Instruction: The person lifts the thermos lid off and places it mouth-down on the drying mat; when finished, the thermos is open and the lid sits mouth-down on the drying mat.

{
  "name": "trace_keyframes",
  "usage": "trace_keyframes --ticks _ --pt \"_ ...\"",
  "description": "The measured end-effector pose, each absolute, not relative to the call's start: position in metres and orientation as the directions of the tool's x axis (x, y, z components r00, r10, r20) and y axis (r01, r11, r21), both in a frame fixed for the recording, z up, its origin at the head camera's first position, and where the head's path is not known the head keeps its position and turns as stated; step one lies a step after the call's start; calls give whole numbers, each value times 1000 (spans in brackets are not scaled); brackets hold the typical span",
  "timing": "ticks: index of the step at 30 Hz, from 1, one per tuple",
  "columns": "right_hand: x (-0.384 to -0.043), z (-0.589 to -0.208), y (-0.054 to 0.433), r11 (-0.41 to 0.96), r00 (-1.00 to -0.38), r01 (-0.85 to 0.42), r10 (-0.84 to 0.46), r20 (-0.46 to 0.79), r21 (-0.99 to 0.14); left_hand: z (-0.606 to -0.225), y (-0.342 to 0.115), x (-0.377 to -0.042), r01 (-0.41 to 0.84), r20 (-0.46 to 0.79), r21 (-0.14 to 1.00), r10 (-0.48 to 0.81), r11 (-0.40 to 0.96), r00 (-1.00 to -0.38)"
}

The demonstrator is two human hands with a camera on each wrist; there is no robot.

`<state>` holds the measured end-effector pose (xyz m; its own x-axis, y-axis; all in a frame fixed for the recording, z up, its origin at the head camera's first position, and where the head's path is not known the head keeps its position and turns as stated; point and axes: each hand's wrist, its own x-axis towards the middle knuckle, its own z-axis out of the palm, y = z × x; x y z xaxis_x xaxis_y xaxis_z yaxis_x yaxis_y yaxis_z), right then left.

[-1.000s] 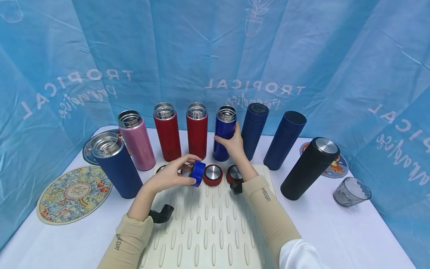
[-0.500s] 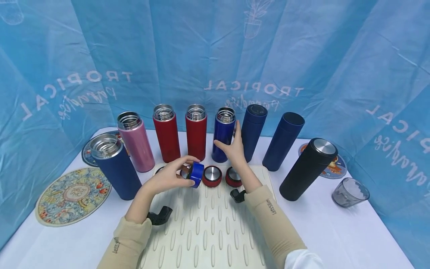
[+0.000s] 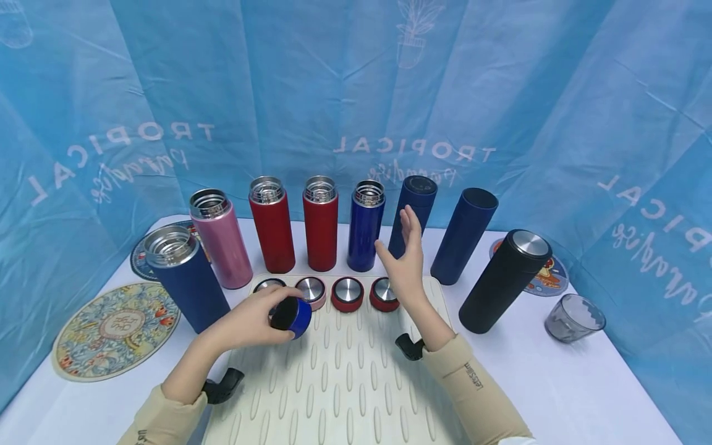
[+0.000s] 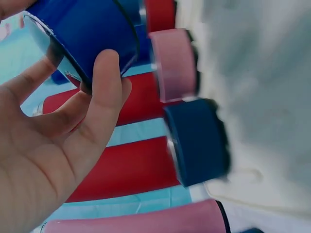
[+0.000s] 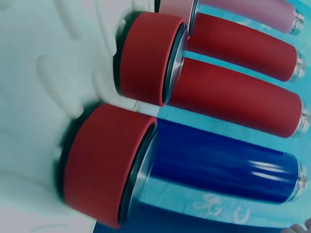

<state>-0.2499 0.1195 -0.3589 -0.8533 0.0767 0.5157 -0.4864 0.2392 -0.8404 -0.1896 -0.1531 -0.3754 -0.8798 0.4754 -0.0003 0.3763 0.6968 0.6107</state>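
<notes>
My left hand [image 3: 253, 320] grips a shiny blue bottle lid [image 3: 303, 317], tilted, above the left part of the cream ribbed mat [image 3: 356, 377]. In the left wrist view, fingers and thumb curl round that lid [image 4: 92, 36]. My right hand [image 3: 408, 266] has its fingers spread and holds nothing. It is beside the shiny blue bottle [image 3: 366, 235], which stands uncapped, and overlaps a capped navy bottle [image 3: 418, 201]. Along the mat's far edge sit a dark blue lid [image 4: 199, 143], a pink lid [image 3: 311, 292] and two red lids [image 3: 347, 294].
Uncapped bottles stand at the left: a navy one [image 3: 194, 287], a pink one [image 3: 225, 247] and two red ones [image 3: 272, 232]. At the right are another capped navy bottle [image 3: 463, 238], a black bottle [image 3: 500, 287] and a clear glass [image 3: 574, 318]. A round patterned placemat [image 3: 119, 327] lies left.
My right hand has let go of the shiny blue bottle and moved right, fingers opening. My left hand has drawn the blue lid left and nearer, uncovering the pink lid.
</notes>
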Motion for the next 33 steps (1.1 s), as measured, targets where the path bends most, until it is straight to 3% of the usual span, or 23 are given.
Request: trace_keyframes --ticks 5,13,24,33 --pt "-233 -344 123 245 -804 -529 160 572 -812 -380 -161 -176 365 -59 521 460 771 -886" --pt "-231 -343 135 228 -799 -501 248 548 -835 -387 -171 -168 367 -104 470 463 803 -880" --pt "-256 -360 151 178 -840 -429 282 464 -886 -393 -178 -169 339 -139 455 442 823 -886" --pt "-301 -394 164 253 -874 -319 293 387 -913 -397 -181 -171 342 -129 471 447 813 -885"
